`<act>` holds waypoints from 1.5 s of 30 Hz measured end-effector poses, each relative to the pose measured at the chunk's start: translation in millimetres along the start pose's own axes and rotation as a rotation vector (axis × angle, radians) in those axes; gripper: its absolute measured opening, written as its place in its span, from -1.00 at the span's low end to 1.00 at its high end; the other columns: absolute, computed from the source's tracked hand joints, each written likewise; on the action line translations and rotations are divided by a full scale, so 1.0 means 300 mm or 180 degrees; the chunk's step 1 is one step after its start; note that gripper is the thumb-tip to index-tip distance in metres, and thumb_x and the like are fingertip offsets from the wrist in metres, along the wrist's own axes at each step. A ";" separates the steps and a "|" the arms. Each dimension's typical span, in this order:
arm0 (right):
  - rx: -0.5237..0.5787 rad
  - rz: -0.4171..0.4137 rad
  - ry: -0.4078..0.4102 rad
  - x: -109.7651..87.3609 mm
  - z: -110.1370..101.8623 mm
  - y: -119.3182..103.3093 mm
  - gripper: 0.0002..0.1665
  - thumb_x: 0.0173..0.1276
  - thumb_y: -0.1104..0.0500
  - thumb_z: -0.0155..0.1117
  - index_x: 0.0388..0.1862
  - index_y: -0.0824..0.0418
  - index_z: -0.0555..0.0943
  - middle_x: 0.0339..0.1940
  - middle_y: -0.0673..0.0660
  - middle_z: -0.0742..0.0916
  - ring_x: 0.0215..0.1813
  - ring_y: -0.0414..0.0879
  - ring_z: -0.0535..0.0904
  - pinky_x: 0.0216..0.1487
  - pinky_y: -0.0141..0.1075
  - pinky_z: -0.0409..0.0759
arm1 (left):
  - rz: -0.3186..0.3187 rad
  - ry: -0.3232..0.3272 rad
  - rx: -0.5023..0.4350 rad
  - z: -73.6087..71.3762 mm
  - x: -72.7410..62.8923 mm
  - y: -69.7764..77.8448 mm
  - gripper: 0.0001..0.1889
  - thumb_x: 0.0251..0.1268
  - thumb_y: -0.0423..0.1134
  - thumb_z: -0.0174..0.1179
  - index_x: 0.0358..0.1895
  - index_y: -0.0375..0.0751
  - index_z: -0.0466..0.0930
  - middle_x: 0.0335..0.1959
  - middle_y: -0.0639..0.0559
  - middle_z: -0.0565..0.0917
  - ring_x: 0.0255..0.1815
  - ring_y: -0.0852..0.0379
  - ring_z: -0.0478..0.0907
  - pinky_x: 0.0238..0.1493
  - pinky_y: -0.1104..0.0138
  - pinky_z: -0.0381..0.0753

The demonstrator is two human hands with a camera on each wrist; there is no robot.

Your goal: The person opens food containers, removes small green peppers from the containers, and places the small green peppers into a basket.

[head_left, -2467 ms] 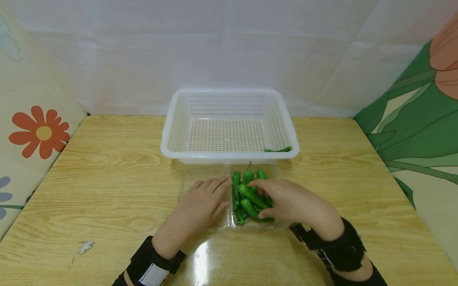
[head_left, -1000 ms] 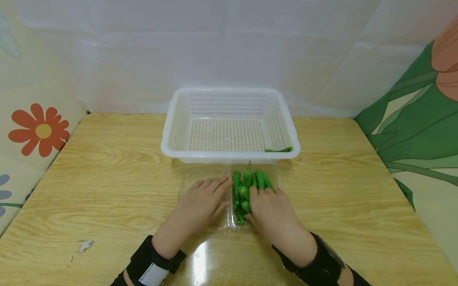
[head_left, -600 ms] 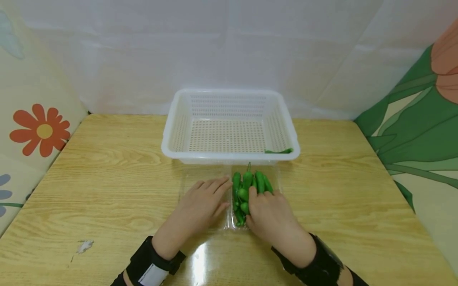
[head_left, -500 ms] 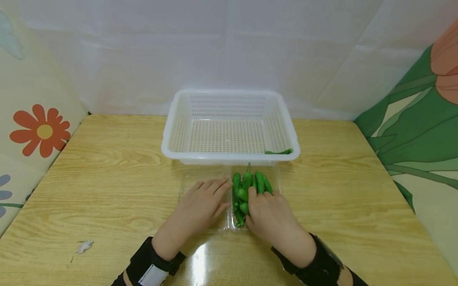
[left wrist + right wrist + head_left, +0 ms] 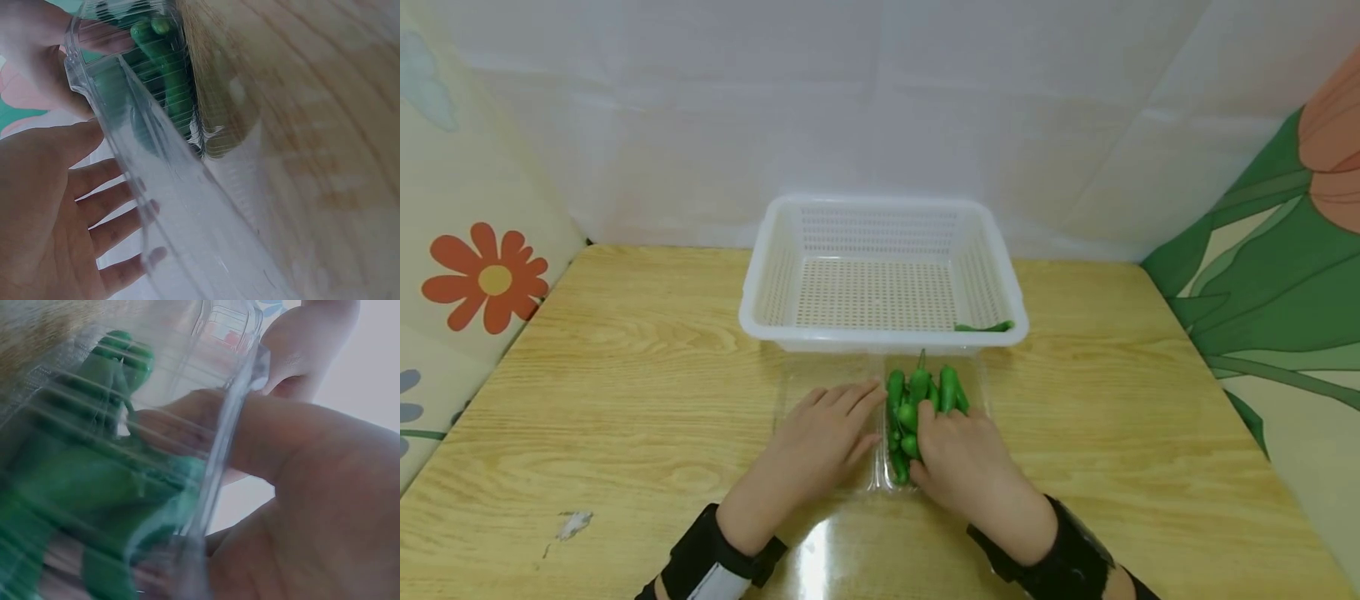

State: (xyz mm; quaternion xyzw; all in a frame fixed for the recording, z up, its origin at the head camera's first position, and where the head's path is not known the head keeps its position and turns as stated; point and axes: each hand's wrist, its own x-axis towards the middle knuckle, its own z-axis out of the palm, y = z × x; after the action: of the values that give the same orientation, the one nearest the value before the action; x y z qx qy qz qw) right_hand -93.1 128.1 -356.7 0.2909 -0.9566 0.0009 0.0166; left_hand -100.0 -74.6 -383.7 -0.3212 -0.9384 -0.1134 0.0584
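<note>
Several green chili peppers [image 5: 896, 390] lie heaped in the right half of a clear plastic clamshell box [image 5: 880, 479]. My right hand [image 5: 962, 458] reaches down into that half, fingers curled over the peppers at its right side. In the right wrist view, the thumb is on one side of the peppers [image 5: 81, 481] and fingertips show through the clear wall on the other. My left hand [image 5: 827, 437] rests over the box's left half with fingers nearly straight. In the left wrist view, those fingers [image 5: 112, 234] lie along the clear plastic edge, holding nothing.
Behind the box stands a white perforated basket [image 5: 880, 337], with a green chili pepper [image 5: 985, 327] inside its near right corner. The wooden table [image 5: 625, 400] has a worn patch at the front left. A white cloth [image 5: 880, 108] hangs behind, between flower-patterned side panels.
My right hand has turned and lowered from a loose hold above the heap into the peppers, then stayed nearly still. My left hand has kept its place. The head view has tilted slightly up.
</note>
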 end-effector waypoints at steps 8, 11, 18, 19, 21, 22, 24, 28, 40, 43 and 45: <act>0.0256 -0.0014 -0.0177 0.004 -0.024 0.009 -0.38 0.08 -0.01 0.53 -0.14 0.44 0.51 -0.60 0.09 0.60 -0.55 -0.02 0.55 -0.48 -0.13 0.55 | -0.0001 -0.0009 0.0035 -0.003 0.000 -0.001 -0.44 0.49 0.04 0.08 0.41 -0.16 0.39 0.42 -0.04 0.42 0.32 -0.03 0.43 0.29 0.04 0.45; 0.0402 -0.0034 -0.0292 0.005 -0.038 0.014 -0.41 0.13 -0.01 0.51 -0.13 0.41 0.51 -0.59 0.07 0.60 -0.53 -0.06 0.55 -0.45 -0.12 0.57 | -0.0003 -0.0017 0.0043 -0.004 0.000 -0.001 -0.44 0.49 0.04 0.08 0.41 -0.16 0.39 0.42 -0.04 0.42 0.33 -0.03 0.43 0.29 0.04 0.45; 0.0587 -0.0091 -0.0335 -0.001 -0.059 0.027 -0.41 0.13 0.02 0.51 -0.07 0.40 0.49 -0.56 0.03 0.61 -0.51 -0.14 0.54 -0.45 -0.15 0.57 | -0.0003 0.0018 0.0013 -0.006 -0.005 -0.001 -0.44 0.47 0.02 0.10 0.41 -0.17 0.39 0.42 -0.04 0.42 0.33 -0.03 0.43 0.29 0.03 0.45; 0.0591 -0.0118 -0.0313 -0.002 -0.062 0.028 -0.40 0.13 0.02 0.51 -0.06 0.40 0.49 -0.56 0.02 0.61 -0.52 -0.16 0.53 -0.46 -0.18 0.57 | -0.0003 0.0028 0.0011 -0.006 -0.005 -0.001 -0.44 0.47 0.02 0.11 0.41 -0.17 0.39 0.41 -0.04 0.42 0.32 -0.03 0.43 0.29 0.03 0.45; 0.0612 -0.0169 -0.0267 -0.005 -0.067 0.029 -0.39 0.13 0.02 0.51 -0.04 0.41 0.50 -0.56 0.00 0.60 -0.53 -0.20 0.51 -0.49 -0.22 0.55 | 0.0002 0.0045 0.0006 -0.005 -0.005 -0.002 -0.44 0.47 0.02 0.11 0.41 -0.17 0.39 0.41 -0.05 0.43 0.32 -0.04 0.44 0.28 0.03 0.46; 0.0626 -0.0193 -0.0247 -0.006 -0.070 0.029 -0.39 0.13 0.02 0.51 -0.04 0.41 0.50 -0.56 -0.01 0.60 -0.54 -0.21 0.50 -0.50 -0.24 0.54 | 0.0004 0.0051 0.0002 -0.004 -0.005 -0.002 -0.44 0.47 0.02 0.11 0.41 -0.17 0.39 0.41 -0.05 0.43 0.32 -0.04 0.44 0.28 0.03 0.46; 0.0627 -0.0228 -0.0201 -0.010 -0.074 0.029 -0.38 0.13 0.02 0.50 -0.02 0.41 0.50 -0.55 -0.03 0.61 -0.53 -0.24 0.48 -0.50 -0.27 0.53 | 0.0002 0.0055 -0.0010 -0.004 -0.005 -0.003 -0.44 0.47 0.03 0.11 0.41 -0.17 0.39 0.41 -0.05 0.43 0.32 -0.05 0.44 0.28 0.02 0.46; 0.0608 -0.0257 -0.0134 -0.016 -0.081 0.029 -0.38 0.12 0.03 0.49 -0.01 0.41 0.50 -0.52 -0.03 0.61 -0.51 -0.24 0.48 -0.48 -0.28 0.52 | -0.0004 0.0034 -0.0050 -0.004 -0.005 -0.004 -0.44 0.47 0.02 0.11 0.41 -0.17 0.39 0.41 -0.05 0.42 0.32 -0.06 0.43 0.28 0.01 0.45; 0.0427 -0.0331 0.0161 -0.030 -0.102 0.025 -0.33 0.11 0.00 0.51 0.01 0.42 0.48 -0.48 0.03 0.64 -0.44 -0.14 0.57 -0.38 -0.19 0.61 | 0.0006 0.0028 -0.0006 -0.004 0.004 -0.006 -0.44 0.47 0.03 0.10 0.42 -0.16 0.38 0.42 -0.05 0.42 0.33 -0.03 0.43 0.29 0.04 0.44; 0.0467 -0.0366 0.0210 -0.036 -0.107 0.025 -0.33 0.12 0.00 0.51 0.02 0.42 0.47 -0.45 0.05 0.66 -0.41 -0.14 0.59 -0.34 -0.18 0.63 | -0.0001 -0.0006 -0.0004 -0.004 0.002 -0.005 -0.43 0.48 0.04 0.10 0.42 -0.15 0.37 0.42 -0.05 0.41 0.33 -0.04 0.42 0.30 0.04 0.44; 0.0533 -0.0368 0.0194 -0.040 -0.112 0.025 -0.34 0.13 0.01 0.51 0.03 0.41 0.47 -0.42 0.06 0.67 -0.39 -0.14 0.60 -0.32 -0.17 0.65 | -0.0014 -0.0034 -0.0011 -0.004 0.000 -0.002 -0.43 0.48 0.05 0.09 0.42 -0.15 0.37 0.43 -0.04 0.41 0.33 -0.04 0.42 0.30 0.04 0.44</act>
State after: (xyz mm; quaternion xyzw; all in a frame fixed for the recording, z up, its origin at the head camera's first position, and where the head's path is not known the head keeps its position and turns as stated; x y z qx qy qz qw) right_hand -86.2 141.5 -323.4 0.3459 -0.9338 0.0887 0.0214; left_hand -100.5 -75.4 -382.8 -0.3197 -0.9392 -0.1134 0.0526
